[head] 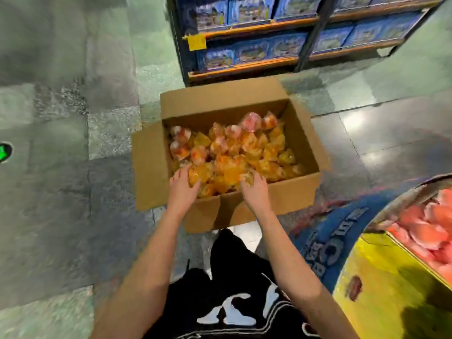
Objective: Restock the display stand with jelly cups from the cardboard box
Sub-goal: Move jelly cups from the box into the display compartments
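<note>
An open cardboard box (220, 99) stands on the floor in front of me, filled with several orange and red jelly cups (244, 148). Both my arms reach into its near side. My left hand (182, 185) lies on the orange cups at the near left, with its fingers spread and its thumb out to the right. My right hand (255, 189) curls its fingers over an orange jelly cup (245, 178) at the near middle. The display stand (381, 277), yellow and blue on its side, rises at the lower right and holds pink-red jelly cups (425, 231).
A shelf unit (249, 63) with orange rails and blue product boxes stands just behind the cardboard box. Shiny tiled floor (73, 192) stretches to the left and right. My legs in black printed trousers (234, 289) are below the box.
</note>
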`<state>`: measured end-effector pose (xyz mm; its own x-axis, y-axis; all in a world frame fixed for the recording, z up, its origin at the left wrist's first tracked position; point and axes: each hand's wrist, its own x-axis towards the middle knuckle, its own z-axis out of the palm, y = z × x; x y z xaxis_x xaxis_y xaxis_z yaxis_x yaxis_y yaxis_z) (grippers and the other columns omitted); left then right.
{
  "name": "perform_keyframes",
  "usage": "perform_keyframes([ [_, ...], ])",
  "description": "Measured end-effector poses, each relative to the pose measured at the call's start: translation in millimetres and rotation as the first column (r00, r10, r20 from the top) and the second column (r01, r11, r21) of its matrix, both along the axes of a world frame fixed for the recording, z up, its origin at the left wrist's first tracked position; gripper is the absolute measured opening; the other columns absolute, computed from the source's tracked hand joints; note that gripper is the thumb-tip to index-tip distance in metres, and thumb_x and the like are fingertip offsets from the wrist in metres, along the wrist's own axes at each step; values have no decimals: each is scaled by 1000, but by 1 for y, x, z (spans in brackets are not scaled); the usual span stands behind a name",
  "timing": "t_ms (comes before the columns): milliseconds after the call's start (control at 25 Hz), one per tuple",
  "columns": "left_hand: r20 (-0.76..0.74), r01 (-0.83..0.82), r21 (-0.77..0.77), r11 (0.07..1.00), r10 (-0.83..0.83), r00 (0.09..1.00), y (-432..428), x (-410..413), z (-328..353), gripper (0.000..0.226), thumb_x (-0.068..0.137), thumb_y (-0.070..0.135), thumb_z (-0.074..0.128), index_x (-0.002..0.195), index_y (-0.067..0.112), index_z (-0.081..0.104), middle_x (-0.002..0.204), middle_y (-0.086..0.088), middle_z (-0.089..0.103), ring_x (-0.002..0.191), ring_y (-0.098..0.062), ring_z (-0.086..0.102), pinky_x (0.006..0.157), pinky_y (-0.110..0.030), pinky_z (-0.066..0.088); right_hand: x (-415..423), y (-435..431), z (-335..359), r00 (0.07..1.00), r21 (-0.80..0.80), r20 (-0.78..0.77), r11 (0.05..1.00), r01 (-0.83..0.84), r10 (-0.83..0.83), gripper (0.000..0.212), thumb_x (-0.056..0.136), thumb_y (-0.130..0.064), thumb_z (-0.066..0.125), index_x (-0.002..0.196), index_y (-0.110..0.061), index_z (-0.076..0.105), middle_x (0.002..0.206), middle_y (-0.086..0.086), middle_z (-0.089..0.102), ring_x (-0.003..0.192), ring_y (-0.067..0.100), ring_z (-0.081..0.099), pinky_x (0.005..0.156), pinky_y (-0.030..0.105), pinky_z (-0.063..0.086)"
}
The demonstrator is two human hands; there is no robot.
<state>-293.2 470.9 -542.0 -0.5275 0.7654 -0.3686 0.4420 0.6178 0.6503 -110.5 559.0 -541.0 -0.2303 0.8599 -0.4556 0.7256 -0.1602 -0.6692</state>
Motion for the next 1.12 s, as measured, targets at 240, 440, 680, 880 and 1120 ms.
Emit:
perform_keyframes([
  [240,189,-261,-56,964,267,945,49,-42,-38,54,97,27,58,147,19,38,151,-7,37,139,-24,37,115,-36,28,-74,82,-27,968,-17,-22,968,-251,251,52,98,-36,52,148,-32,37,150,9,35,138,26,36,113,43,35],
  [440,102,-176,-85,981,185,977,79,-73,-76,54,98,25,55,149,25,35,159,4,23,141,-19,34,113,-34,28,-120,132,-68,898,21,137,905,-425,419,51,99,-30,52,147,-36,38,150,14,34,139,31,34,114,44,34],
  [680,-114,-145,-126,981,131,985,105,-81,-109,51,100,31,51,149,26,37,159,-2,21,131,-28,45,105,-38,41,-147,154,-120,897,-87,215,922,-377,386,58,99,-38,52,151,-34,28,152,15,32,140,34,32,114,47,33],
  [880,-213,-24,-291,956,-40,976,117,-78,-122,53,102,38,43,152,37,25,163,6,8,127,-44,44,101,-50,44,-152,154,-134,846,-73,312,899,-432,432,54,94,-43,58,144,-36,37,146,15,38,136,37,33,114,49,31],
  [1120,-172,-104,-396,912,38,984,134,-76,-131,55,102,45,38,153,25,26,161,6,14,126,-50,40,102,-53,40,-142,156,-130,945,-107,69,944,-311,319,63,80,-38,77,132,-23,44,137,9,38,123,27,46,103,39,45],
])
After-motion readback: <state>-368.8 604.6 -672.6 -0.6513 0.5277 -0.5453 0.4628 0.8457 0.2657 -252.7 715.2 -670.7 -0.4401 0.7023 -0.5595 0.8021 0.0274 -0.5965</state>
